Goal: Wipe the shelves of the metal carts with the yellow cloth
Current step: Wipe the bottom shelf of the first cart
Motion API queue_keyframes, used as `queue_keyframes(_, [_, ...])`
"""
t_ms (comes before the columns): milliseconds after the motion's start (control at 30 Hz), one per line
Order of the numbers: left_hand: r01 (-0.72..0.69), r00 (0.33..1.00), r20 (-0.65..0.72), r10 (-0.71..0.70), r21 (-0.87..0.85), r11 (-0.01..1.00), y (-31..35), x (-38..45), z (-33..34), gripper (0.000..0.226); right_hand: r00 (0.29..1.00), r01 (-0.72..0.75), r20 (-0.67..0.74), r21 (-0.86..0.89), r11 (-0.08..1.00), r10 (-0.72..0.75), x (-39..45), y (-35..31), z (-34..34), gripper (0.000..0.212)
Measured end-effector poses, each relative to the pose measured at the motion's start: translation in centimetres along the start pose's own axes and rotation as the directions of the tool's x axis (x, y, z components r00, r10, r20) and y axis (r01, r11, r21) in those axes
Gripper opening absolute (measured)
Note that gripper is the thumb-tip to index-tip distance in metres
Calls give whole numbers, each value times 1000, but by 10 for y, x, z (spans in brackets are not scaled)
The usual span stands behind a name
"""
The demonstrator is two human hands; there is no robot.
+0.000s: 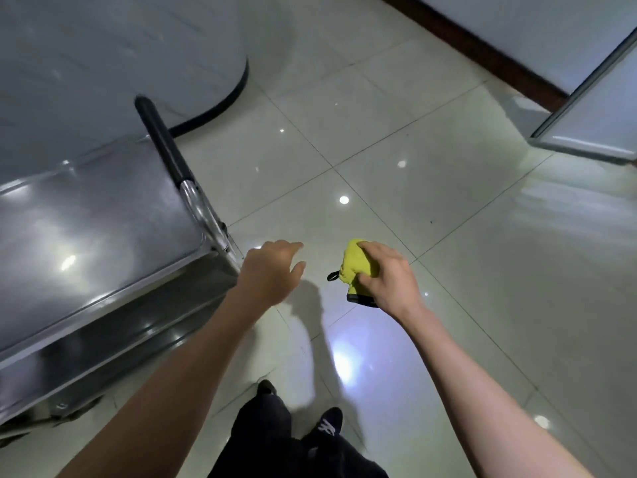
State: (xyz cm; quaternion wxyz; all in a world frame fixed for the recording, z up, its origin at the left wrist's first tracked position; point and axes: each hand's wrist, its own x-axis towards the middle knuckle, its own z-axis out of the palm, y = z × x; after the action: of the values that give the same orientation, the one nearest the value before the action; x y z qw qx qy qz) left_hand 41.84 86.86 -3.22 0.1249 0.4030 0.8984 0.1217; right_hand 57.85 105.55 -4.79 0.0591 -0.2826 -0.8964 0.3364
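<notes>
The metal cart (103,236) stood to the left of the left hand (272,270), its shiny top shelf near that hand and its black handle (162,139) up beyond it. The left hand hung in the air with loose fingers and held nothing. Just to its right, the right hand (386,281) gripped the bunched yellow cloth (355,263) above the pale tiled floor (448,201). Dark shoes (327,426) showed below both hands.
</notes>
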Motion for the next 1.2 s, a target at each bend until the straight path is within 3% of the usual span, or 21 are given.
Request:
queue_keyframes(233, [66,996,52,-69,48,997,-13,112,-8,48,994,104,31,-63,993,-103,119,5,-23,59])
queue_keyframes(800, [160,986,42,-160,5,987,-42,391,-66,45,992,107,78,-88,990,-101,407,12,-72,65])
queue_keyframes(1200, [393,919,-41,-392,13,920,-87,541,-119,47,909,354,213,59,934,-358,644,-27,-88,62])
